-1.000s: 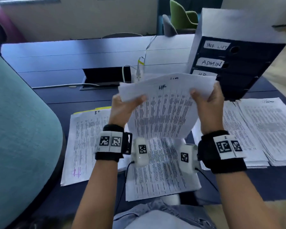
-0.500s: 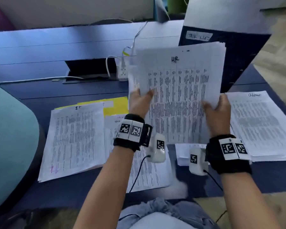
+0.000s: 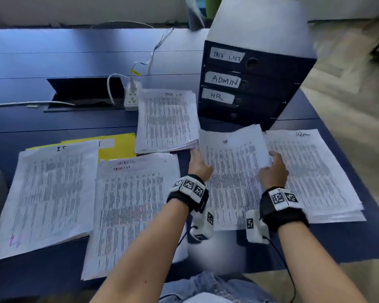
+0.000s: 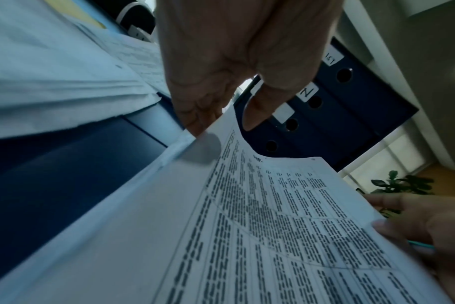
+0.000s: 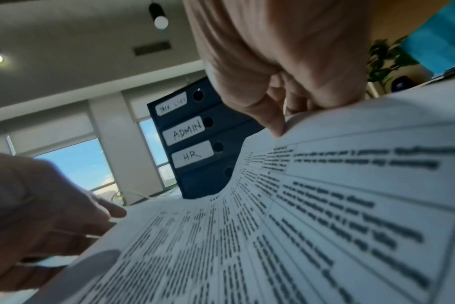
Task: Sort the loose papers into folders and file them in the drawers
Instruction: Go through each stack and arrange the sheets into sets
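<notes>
A stack of printed sheets marked HR [image 3: 230, 178] lies low over the dark blue table [image 3: 53, 119], its far end lifted and bowed. My left hand [image 3: 196, 157] pinches its left edge, with the thumb on top in the left wrist view [image 4: 203, 115]. My right hand [image 3: 269, 164] grips the right edge, where the top sheets curl up under the thumb [image 5: 273, 123]. Just behind stands the dark drawer unit [image 3: 260, 101], with drawers labelled TASK LIST, ADMIN and HR and an unlabelled one below, all closed.
Other paper piles surround the stack: IT [image 3: 50, 193] at the left over a yellow folder [image 3: 118, 147], two task list piles [image 3: 131, 211] [image 3: 166, 121], and one [image 3: 311, 171] at the right. A power strip [image 3: 131, 97] and cable hatch [image 3: 83, 92] sit behind.
Both hands have brought the HR stack down from upright in the air to nearly flat over the table in front of the drawer unit.
</notes>
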Available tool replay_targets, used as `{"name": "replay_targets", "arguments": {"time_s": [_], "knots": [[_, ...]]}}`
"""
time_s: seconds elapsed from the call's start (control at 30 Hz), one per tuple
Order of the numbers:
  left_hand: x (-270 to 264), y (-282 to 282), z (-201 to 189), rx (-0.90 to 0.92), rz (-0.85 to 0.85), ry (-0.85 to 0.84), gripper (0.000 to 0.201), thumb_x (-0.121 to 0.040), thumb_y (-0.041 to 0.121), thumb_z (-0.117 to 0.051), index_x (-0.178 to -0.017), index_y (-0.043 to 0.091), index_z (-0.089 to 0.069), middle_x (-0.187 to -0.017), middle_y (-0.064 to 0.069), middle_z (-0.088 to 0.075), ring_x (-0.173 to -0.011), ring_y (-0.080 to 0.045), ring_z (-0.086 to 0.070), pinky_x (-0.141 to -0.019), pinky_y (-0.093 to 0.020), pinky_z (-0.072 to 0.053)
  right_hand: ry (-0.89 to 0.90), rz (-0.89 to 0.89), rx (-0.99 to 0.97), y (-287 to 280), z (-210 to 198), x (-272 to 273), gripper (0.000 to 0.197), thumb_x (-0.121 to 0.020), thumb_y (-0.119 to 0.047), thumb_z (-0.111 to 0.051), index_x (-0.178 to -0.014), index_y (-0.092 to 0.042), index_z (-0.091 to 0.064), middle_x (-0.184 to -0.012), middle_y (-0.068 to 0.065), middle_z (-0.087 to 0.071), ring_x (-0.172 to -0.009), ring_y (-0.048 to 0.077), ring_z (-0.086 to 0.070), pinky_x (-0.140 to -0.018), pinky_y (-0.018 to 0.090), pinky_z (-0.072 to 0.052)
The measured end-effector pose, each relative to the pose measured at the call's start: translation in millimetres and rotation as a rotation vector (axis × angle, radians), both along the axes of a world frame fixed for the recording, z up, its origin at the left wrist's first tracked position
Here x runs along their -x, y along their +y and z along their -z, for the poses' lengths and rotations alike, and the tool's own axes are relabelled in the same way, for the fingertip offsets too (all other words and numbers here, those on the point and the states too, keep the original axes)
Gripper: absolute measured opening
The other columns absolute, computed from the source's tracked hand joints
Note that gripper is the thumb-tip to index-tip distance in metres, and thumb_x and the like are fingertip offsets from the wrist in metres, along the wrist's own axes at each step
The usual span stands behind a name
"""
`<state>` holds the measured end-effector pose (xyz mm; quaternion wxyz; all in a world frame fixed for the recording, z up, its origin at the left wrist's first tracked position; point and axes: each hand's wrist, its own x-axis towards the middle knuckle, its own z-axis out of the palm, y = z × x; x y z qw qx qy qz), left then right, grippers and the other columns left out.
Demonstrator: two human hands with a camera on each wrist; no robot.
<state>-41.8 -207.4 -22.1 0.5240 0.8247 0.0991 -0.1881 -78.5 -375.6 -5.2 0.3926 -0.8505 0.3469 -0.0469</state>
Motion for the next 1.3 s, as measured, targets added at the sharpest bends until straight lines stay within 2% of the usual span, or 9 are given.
{"name": "replay_targets", "arguments": {"time_s": [0.1,0.27,0.37,0.43,0.53,0.67,0.83,1.03,1.3], "knots": [[-3.1,-2.6,6.5,-0.1,0.012,0.043,0.063,-0.082,0.005,-0.054,-0.14,0.007,-0.028,-0.136,-0.013,-0.043,-0.126,-0.03,-0.041,-0.107,-0.042,-0.036,0.091,-0.053,0.083,0.8,12.8,-10.0,0.055,-0.085,0.006,-0.049,-0.136,-0.012,-0.038,-0.132,0.018,-0.048,-0.119,0.036,-0.045,-0.096,0.045,-0.039],[-2.3,-3.3,13.1,-0.363,0.12,0.167,0.051,-0.087,0.014,-0.05,-0.133,0.006,-0.03,-0.14,-0.015,-0.022,-0.13,-0.032,-0.021,-0.108,-0.044,-0.026,0.378,-0.211,0.22,6.2,30.9,-12.3,0.068,-0.085,-0.008,-0.054,-0.144,-0.015,-0.021,-0.152,0.01,-0.012,-0.137,0.031,-0.017,-0.11,0.051,-0.019],[-2.2,-2.8,16.9,-0.362,0.152,0.142,0.047,-0.089,0.015,-0.05,-0.13,0.002,-0.033,-0.14,-0.016,-0.022,-0.13,-0.032,-0.023,-0.106,-0.042,-0.028,0.498,-0.328,0.213,6.1,39.6,-13.6,0.047,-0.086,-0.018,-0.053,-0.13,-0.009,-0.04,-0.145,0.011,-0.026,-0.133,0.031,-0.025,-0.108,0.053,-0.024],[-4.5,1.8,18.1,-0.327,0.149,0.135,0.048,-0.09,0.015,-0.05,-0.133,0.002,-0.033,-0.139,-0.017,-0.026,-0.129,-0.032,-0.026,-0.107,-0.04,-0.028,0.5,-0.326,0.224,10.0,37.4,-13.4,0.047,-0.085,-0.018,-0.054,-0.129,-0.009,-0.04,-0.144,0.011,-0.026,-0.134,0.031,-0.023,-0.11,0.054,-0.021],[-9.6,14.1,14.3,-0.248,0.102,0.067,0.054,-0.089,0.014,-0.052,-0.138,0.004,-0.032,-0.136,-0.018,-0.033,-0.129,-0.032,-0.033,-0.11,-0.039,-0.028,0.419,-0.374,0.225,25.1,28.8,-15.1,0.051,-0.087,-0.018,-0.053,-0.135,-0.012,-0.038,-0.15,0.009,-0.02,-0.139,0.028,-0.018,-0.112,0.052,-0.016],[-17.2,49.8,-4.8,-0.184,0.0,-0.084,0.043,-0.088,0.01,-0.051,-0.131,0.004,-0.045,-0.132,-0.016,-0.044,-0.123,-0.028,-0.043,-0.106,-0.037,-0.036,0.264,-0.512,0.21,64.9,10.8,-23.3,0.05,-0.09,-0.022,-0.05,-0.138,-0.014,-0.038,-0.15,0.009,-0.023,-0.136,0.027,-0.026,-0.109,0.049,-0.027],[-26.2,124.1,-27.8,-0.27,-0.042,-0.2,0.031,-0.09,0.006,-0.047,-0.12,0.0,-0.057,-0.125,-0.015,-0.056,-0.117,-0.025,-0.051,-0.098,-0.027,-0.037,0.163,-0.735,0.184,132.5,-9.3,-30.7,0.044,-0.089,-0.021,-0.051,-0.132,-0.012,-0.048,-0.139,0.01,-0.04,-0.127,0.027,-0.04,-0.105,0.044,-0.035],[-18.8,207.3,-22.5,-0.417,-0.101,-0.158,0.025,-0.089,0.006,-0.046,-0.103,0.004,-0.066,-0.107,-0.016,-0.066,-0.103,-0.029,-0.06,-0.088,-0.031,-0.045,0.242,-0.982,0.193,212.3,-3.5,-19.3,0.042,-0.089,-0.024,-0.053,-0.13,-0.015,-0.051,-0.138,0.007,-0.045,-0.124,0.025,-0.045,-0.104,0.041,-0.037],[-7.2,250.2,18.5,-0.718,0.255,-0.064,0.041,-0.086,0.015,-0.054,-0.127,0.013,-0.049,-0.128,-0.009,-0.043,-0.123,-0.025,-0.038,-0.103,-0.041,-0.038,0.295,-0.925,0.279,258.8,27.1,5.8,0.028,-0.089,-0.022,-0.052,-0.114,-0.014,-0.058,-0.127,0.005,-0.051,-0.117,0.023,-0.046,-0.098,0.041,-0.041]]}}
